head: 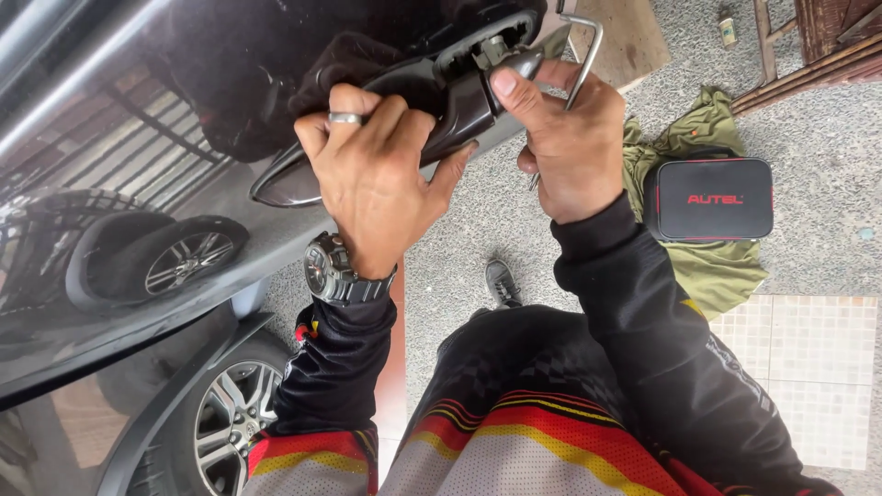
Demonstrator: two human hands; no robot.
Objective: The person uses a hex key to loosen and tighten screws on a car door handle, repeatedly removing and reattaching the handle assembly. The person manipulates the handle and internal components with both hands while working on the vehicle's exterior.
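Observation:
My left hand [372, 174], with a ring and a wristwatch, wraps around the dark glossy car door handle [285, 184] and pulls it outward. My right hand [570, 138] presses its thumb on the handle's end cap [514, 62] by the lock recess and holds a thin bent metal rod [588, 50] between the fingers. The black door panel [119, 165] reflects wheels and a fence.
On the gravel ground lie a black zip case with red trim [707, 197] on an olive green cloth [707, 266], a wooden board [625, 37], and pale tiles [808, 367]. A car wheel [230, 422] sits at lower left. My shoe [501, 280] shows below.

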